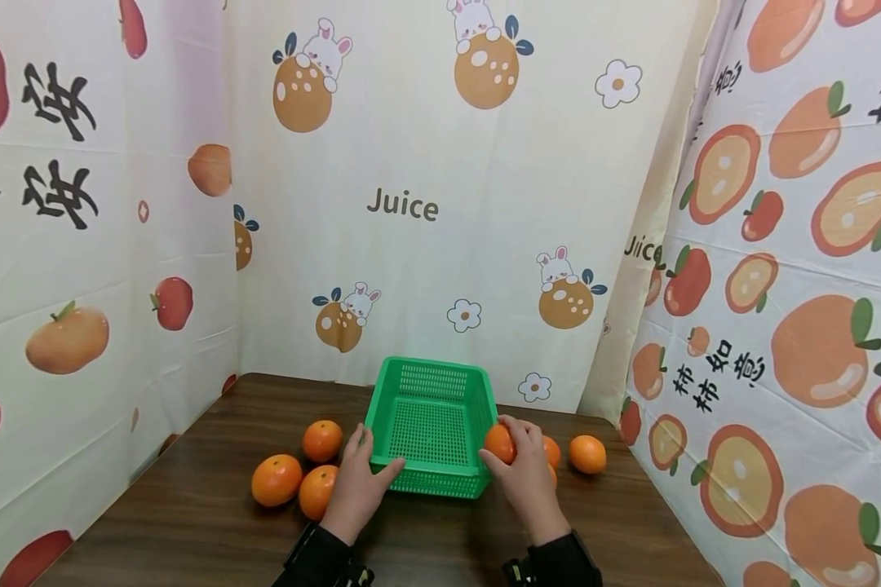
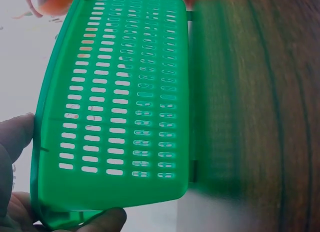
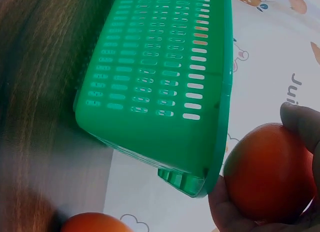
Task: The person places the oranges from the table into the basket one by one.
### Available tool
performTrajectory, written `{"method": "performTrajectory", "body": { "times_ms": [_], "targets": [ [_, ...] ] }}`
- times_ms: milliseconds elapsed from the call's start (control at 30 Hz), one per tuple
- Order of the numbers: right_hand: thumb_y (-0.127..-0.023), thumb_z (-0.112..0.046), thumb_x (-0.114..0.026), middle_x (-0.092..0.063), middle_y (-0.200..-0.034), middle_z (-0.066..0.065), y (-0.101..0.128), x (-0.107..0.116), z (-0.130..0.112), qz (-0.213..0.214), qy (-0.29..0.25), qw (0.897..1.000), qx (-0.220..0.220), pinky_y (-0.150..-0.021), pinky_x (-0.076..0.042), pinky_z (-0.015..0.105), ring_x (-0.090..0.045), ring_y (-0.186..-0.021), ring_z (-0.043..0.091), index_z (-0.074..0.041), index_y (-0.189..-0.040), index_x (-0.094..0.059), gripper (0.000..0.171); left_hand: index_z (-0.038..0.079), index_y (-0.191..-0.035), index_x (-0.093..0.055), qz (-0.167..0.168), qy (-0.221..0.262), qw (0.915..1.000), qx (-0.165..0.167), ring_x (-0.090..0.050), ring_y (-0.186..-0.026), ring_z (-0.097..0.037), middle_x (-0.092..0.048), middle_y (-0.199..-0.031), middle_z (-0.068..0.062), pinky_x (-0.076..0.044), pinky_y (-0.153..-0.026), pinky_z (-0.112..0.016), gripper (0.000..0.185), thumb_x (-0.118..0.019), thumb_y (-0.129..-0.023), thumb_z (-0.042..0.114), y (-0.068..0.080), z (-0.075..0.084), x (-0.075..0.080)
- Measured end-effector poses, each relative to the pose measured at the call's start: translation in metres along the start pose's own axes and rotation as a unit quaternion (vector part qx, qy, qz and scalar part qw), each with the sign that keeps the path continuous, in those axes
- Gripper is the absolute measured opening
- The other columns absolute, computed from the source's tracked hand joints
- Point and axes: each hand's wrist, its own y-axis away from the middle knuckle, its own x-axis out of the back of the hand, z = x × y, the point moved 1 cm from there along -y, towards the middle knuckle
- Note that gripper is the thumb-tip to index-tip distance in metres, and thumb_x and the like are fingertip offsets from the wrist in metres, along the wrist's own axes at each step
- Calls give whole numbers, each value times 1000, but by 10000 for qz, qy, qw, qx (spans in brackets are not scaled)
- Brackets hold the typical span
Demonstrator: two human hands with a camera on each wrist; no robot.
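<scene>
Orange (image 1: 499, 443) gripped in curled right hand (image 1: 526, 469) at the right wall of empty green basket (image 1: 429, 424) on table (image 1: 191, 522); left hand (image 1: 357, 481) clasps near-left rim; risk: fruit clips rim, rolls toward loose oranges (image 1: 587, 453).

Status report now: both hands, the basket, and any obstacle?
Left hand grips green basket at its left rim. Right hand holds an orange beside right rim. Basket empty. Loose oranges lie on both sides.

Basket (image 1: 427, 428) centre table (image 1: 191, 530); 3 oranges (image 1: 303, 473) left, others right.
</scene>
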Motion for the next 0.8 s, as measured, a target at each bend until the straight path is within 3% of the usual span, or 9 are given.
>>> {"method": "performTrajectory", "body": {
  "times_ms": [567, 800],
  "targets": [
    [-94, -30, -84, -47, -145, 13, -13, -11, -1, -238, -33, 9997, 84, -99, -56, 53, -58, -117, 32, -24, -148, -58, 60, 1, -168, -22, -10, 71, 9999, 156, -19, -162, -49, -10, -179, -21, -31, -124, -69, 102, -73, -98, 56, -2, -3, 1],
    [-94, -33, -84, -47, -144, 12, -20, -12, -7, -424, 402, 9981, 211, -95, -58, 50, -60, -113, 31, -24, -149, -58, 60, 2, -168, -22, -9, 198, 9998, -61, -18, -162, -49, -9, -179, -19, -31, -124, -68, 98, -71, -100, 54, 1, -2, 1]
  ]
}}
